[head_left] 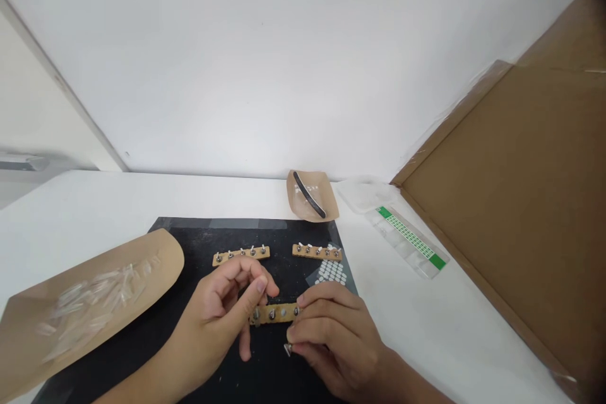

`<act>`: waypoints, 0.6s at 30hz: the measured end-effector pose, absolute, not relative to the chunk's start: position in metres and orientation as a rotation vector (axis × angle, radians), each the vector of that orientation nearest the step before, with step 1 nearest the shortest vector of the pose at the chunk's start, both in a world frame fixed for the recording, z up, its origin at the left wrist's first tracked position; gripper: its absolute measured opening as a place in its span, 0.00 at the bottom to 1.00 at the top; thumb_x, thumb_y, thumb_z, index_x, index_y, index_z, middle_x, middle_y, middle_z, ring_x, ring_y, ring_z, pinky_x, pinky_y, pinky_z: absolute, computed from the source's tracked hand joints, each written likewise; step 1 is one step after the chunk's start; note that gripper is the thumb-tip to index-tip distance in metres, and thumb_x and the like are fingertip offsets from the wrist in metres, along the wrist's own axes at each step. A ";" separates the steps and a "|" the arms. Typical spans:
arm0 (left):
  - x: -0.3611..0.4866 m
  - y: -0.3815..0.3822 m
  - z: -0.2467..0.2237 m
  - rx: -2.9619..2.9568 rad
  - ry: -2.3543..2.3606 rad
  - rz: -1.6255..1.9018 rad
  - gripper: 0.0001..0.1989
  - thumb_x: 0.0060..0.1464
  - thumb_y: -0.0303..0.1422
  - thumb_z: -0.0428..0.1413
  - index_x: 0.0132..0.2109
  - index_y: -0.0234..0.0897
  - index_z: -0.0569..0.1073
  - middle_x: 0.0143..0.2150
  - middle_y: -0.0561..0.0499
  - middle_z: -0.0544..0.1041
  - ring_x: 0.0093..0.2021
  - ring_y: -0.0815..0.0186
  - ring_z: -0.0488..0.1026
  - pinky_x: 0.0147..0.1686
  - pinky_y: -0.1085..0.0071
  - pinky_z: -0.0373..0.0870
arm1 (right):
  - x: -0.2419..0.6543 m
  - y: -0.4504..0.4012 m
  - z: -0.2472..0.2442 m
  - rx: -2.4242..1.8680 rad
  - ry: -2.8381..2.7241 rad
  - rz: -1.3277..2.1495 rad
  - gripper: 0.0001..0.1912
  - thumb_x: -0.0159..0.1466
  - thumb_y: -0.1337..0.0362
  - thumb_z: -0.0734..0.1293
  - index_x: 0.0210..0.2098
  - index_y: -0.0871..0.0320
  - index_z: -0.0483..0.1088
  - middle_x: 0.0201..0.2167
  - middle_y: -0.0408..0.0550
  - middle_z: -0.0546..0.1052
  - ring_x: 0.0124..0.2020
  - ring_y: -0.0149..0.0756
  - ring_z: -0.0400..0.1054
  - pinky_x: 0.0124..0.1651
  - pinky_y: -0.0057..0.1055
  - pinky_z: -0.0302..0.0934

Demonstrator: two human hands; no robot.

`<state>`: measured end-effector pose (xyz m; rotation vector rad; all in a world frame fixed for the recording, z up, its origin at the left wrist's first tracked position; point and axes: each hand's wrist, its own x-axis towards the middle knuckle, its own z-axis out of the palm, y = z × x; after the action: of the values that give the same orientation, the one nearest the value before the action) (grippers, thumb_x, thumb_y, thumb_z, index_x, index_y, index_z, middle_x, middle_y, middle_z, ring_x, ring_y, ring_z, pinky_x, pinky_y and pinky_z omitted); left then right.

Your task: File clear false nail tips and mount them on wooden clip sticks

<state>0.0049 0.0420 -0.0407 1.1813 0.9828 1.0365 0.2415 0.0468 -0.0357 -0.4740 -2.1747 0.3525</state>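
Observation:
My right hand (336, 334) pinches a small metal nail-tip stand (288, 349) between thumb and fingers, just below the near cork-like base strip (284, 312). This strip bears a few metal stands, and a pale round spot shows among them. Over the strip's left end is my left hand (231, 309), its fingers curled and the thumb tip pressed in towards them; anything between them is too small to make out. Farther back lie a left base strip (241, 255) and a right base strip (317, 252), each with several metal stands topped with white tabs.
Clear nail tips (104, 297) fill a long brown paper tray (156, 246) at left. A small paper tray (326, 186) holds a dark nail file (310, 196). White oval stickers (331, 271) lie on the black mat (189, 233). Right: a green-ended plastic packet (411, 240) and cardboard box (511, 170).

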 end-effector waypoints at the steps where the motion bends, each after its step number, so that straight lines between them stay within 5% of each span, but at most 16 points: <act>1: 0.004 0.043 -0.042 1.206 0.998 1.056 0.17 0.69 0.47 0.60 0.43 0.35 0.75 0.40 0.51 0.76 0.20 0.77 0.71 0.14 0.82 0.74 | 0.241 0.047 -0.036 -0.487 -2.168 0.360 0.05 0.71 0.74 0.71 0.46 0.60 0.75 0.34 0.48 0.83 0.37 0.36 0.77 0.55 0.37 0.76; 8: 0.004 0.043 -0.042 1.296 0.977 1.188 0.10 0.62 0.38 0.67 0.41 0.35 0.83 0.43 0.42 0.83 0.36 0.59 0.84 0.15 0.79 0.78 | 0.239 0.050 -0.034 -0.685 -2.053 0.396 0.12 0.67 0.76 0.70 0.46 0.55 0.75 0.35 0.43 0.85 0.38 0.37 0.79 0.54 0.38 0.74; 14: 0.004 0.043 -0.044 1.452 1.021 1.224 0.03 0.57 0.32 0.70 0.35 0.38 0.86 0.37 0.45 0.87 0.33 0.61 0.86 0.20 0.79 0.79 | 0.236 0.052 -0.036 -0.761 -2.016 0.519 0.11 0.64 0.75 0.69 0.41 0.52 0.74 0.40 0.41 0.87 0.45 0.39 0.80 0.55 0.40 0.73; 18: 0.004 0.041 -0.042 1.552 1.122 1.270 0.07 0.54 0.31 0.72 0.29 0.39 0.83 0.29 0.51 0.84 0.32 0.62 0.86 0.27 0.77 0.80 | 0.237 0.052 -0.041 -0.821 -2.018 0.598 0.13 0.64 0.76 0.69 0.41 0.51 0.76 0.39 0.41 0.87 0.50 0.41 0.78 0.55 0.40 0.72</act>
<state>0.0041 0.0412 -0.0418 1.5517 1.1222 1.2699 0.2371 0.0520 -0.0405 -0.8207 -2.0178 0.5978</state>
